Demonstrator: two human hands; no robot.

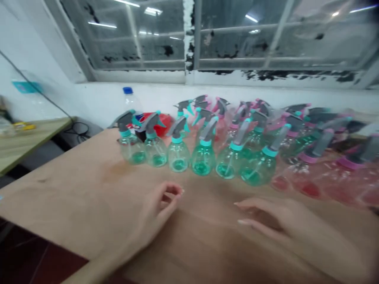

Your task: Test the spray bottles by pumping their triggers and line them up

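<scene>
My left hand [158,209] rests on the wooden table [77,197] with its fingers loosely curled and nothing in them. My right hand [269,221] lies palm down on the table, fingers stretched toward the left, holding nothing. Just beyond both hands stands a row of green spray bottles [203,157] with grey triggers and teal collars. To the right are pink spray bottles [310,173], blurred. More bottles of both colours stand behind them.
A clear water bottle with a blue cap [130,103] stands at the back left beside something red [161,123]. A white wall and windows [189,39] close the far side. A second table [26,138] sits left; the table's near-left edge drops to a dark floor.
</scene>
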